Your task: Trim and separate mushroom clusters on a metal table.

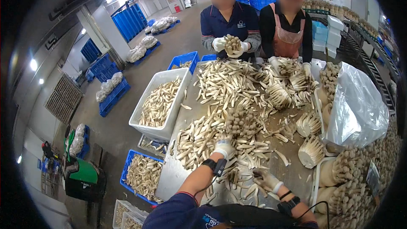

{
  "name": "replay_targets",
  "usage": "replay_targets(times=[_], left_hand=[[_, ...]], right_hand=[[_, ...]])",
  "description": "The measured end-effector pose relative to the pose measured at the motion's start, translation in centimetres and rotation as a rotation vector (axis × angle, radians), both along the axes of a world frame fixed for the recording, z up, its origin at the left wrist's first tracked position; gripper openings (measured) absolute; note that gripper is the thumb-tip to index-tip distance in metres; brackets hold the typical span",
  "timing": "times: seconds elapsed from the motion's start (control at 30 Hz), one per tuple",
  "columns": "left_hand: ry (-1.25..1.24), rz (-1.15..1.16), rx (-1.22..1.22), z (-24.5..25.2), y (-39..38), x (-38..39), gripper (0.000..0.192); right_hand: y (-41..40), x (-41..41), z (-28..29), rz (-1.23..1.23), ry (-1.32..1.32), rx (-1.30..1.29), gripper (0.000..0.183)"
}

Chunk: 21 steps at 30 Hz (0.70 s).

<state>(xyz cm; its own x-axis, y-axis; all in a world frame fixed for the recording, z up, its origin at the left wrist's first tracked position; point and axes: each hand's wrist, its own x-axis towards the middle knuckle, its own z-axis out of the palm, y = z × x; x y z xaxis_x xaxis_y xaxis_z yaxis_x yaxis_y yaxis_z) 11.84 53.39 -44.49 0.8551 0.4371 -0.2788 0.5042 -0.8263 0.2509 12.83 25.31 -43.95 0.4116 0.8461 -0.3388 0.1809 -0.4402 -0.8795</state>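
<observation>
My left hand (224, 149), in a white glove, lies against a cluster of mushrooms with round grey-brown caps (243, 122) on the metal table (170, 178). Whether its fingers grip the cluster cannot be told. My right hand (266, 179), in a soiled white glove, rests low over loose mushroom stems near the table's front edge; its fingertips look dark and what they hold is unclear. A heap of loose pale mushrooms (198, 138) spreads left of my left hand. Two cut mushroom clumps with thick pale bases (310, 152) (308, 124) sit at the table's right side.
Across the table, a co-worker (233, 22) holds a mushroom cluster; another (286, 28) handles clumps. A white tub (152, 129) and blue crate (127, 183) of mushrooms stand at left. Clear plastic sheeting (356, 108) and bottled mushrooms (327, 173) border the right side.
</observation>
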Motion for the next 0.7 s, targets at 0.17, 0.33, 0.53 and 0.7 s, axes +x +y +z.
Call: replay_targets(times=[0.17, 0.33, 0.53, 0.7], left_hand=[[-0.238, 0.094, -0.037, 1.5, -3.2, -4.0, 0.08], [-0.587, 0.163, -0.526, 1.2, -5.2, -7.4, 0.104], [-0.629, -0.196, -0.743, 8.5, -5.3, -7.9, 0.087], [-0.375, 0.32, -2.038, 2.4, -5.3, -11.0, 0.039]], right_hand=[[-2.6, 1.1, -10.2, -0.446, 0.567, 0.196, 0.038], [3.9, -0.3, -3.3, -0.469, 1.154, 0.508, 0.061], [7.2, 1.0, -1.8, -0.452, 1.019, 0.637, 0.05], [6.4, 1.1, 0.4, -0.536, 0.983, 0.58, 0.051]])
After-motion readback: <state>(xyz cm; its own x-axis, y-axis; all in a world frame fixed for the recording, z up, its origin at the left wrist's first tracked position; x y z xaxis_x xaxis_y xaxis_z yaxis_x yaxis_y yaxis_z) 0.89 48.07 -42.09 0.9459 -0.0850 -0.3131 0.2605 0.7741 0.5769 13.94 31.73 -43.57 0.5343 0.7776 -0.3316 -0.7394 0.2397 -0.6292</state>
